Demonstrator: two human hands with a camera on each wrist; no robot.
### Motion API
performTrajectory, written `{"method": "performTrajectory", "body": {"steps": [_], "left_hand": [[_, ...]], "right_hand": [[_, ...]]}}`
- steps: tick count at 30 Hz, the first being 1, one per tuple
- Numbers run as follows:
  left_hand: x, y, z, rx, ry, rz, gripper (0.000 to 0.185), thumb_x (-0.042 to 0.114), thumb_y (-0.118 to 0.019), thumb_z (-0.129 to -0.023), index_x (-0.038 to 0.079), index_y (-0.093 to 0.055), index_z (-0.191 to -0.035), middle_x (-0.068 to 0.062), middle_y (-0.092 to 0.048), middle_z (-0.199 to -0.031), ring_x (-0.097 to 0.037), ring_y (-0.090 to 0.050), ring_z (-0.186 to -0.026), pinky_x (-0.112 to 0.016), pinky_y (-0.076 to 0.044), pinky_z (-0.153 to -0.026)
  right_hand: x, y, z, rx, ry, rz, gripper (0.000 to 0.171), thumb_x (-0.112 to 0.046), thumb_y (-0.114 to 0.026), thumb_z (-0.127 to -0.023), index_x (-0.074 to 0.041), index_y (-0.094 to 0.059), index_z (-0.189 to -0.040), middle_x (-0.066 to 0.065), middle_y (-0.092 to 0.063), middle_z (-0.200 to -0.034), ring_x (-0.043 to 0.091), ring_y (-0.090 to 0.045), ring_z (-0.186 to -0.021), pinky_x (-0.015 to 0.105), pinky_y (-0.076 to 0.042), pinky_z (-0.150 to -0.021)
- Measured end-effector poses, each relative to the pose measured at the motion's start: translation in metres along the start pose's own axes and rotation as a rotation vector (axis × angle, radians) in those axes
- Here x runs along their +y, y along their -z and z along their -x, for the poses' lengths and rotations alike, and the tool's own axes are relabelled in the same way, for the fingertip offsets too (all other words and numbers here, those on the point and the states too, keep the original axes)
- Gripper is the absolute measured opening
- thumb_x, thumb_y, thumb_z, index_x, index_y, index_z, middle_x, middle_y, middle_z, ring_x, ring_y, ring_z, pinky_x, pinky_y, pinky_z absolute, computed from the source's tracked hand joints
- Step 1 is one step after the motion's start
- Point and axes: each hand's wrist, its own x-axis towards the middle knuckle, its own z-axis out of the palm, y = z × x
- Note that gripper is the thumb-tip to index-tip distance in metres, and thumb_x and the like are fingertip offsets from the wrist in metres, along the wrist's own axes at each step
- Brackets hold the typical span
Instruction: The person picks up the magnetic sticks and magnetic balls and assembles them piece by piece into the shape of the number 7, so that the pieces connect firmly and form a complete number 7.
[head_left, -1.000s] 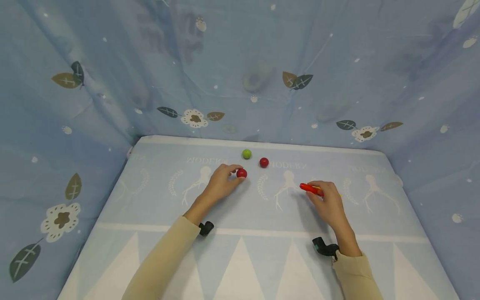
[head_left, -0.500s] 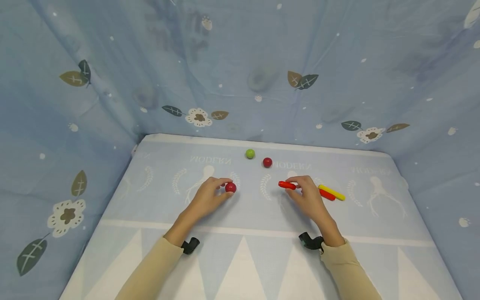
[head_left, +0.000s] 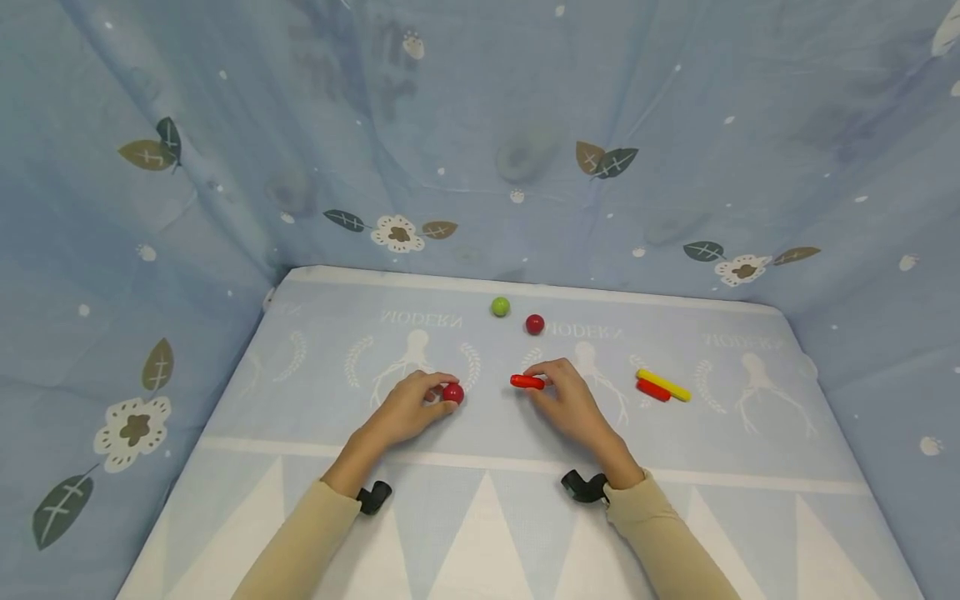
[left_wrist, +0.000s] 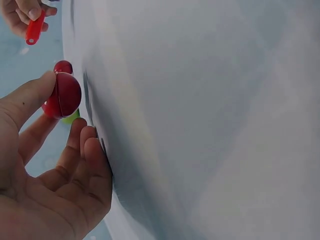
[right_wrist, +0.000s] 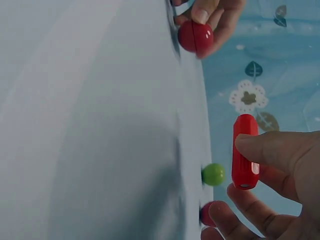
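Note:
My left hand (head_left: pixel 408 407) pinches a glossy red ball (head_left: pixel 453 393) between thumb and fingers, low over the table. A thin seam runs round this ball in the left wrist view. To its right, my right hand (head_left: pixel 570 404) holds a short red plastic stick (head_left: pixel 527 382) by thumb and fingers, its free end pointing left towards the ball. The right wrist view shows the stick as a chunky bar with bevelled edges, partly covered by the thumb. A gap separates the two held things.
A green ball (head_left: pixel 500 307) and a second red ball (head_left: pixel 535 324) lie near the table's back edge. On the right, a yellow stick (head_left: pixel 670 387) and another red stick (head_left: pixel 652 391) lie side by side. Patterned blue cloth (head_left: pixel 480 167) surrounds the table (head_left: pixel 480 533).
My left hand has drawn the red ball left and nearer to me. My right hand has carried the red stick left, uncovering the yellow and red sticks on the table.

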Motion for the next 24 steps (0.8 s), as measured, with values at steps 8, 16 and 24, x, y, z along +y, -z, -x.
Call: {"method": "performTrajectory", "body": {"steps": [8, 16, 24], "left_hand": [[-0.002, -0.002, -0.001, -0.027, 0.012, -0.022, 0.041, 0.025, -0.077, -0.091, 0.018, -0.067, -0.130, -0.004, -0.063, -0.107, -0.022, -0.059, -0.099, -0.041, -0.049, -0.083], [-0.005, 0.000, -0.001, -0.048, -0.016, -0.011, 0.041, 0.024, -0.075, -0.092, 0.016, -0.067, -0.131, -0.004, -0.063, -0.108, -0.022, -0.058, -0.098, -0.042, -0.049, -0.083], [-0.007, 0.005, -0.001, -0.075, -0.005, 0.031, 0.040, 0.025, -0.074, -0.093, 0.017, -0.067, -0.131, 0.000, -0.063, -0.105, -0.020, -0.058, -0.098, -0.040, -0.049, -0.085]], "right_hand": [[-0.007, -0.017, -0.004, -0.032, -0.008, -0.041, 0.024, -0.003, -0.075, -0.088, -0.012, -0.071, -0.109, 0.005, -0.060, -0.108, 0.021, -0.055, -0.094, 0.040, -0.048, -0.083], [-0.012, -0.031, -0.009, -0.079, -0.020, -0.047, 0.022, -0.007, -0.077, -0.088, -0.012, -0.072, -0.109, 0.004, -0.060, -0.106, 0.020, -0.054, -0.092, 0.037, -0.047, -0.080], [-0.015, -0.044, -0.017, -0.114, 0.012, -0.045, 0.021, -0.009, -0.078, -0.087, -0.011, -0.073, -0.108, 0.002, -0.061, -0.103, 0.018, -0.055, -0.093, 0.037, -0.047, -0.082]]}}
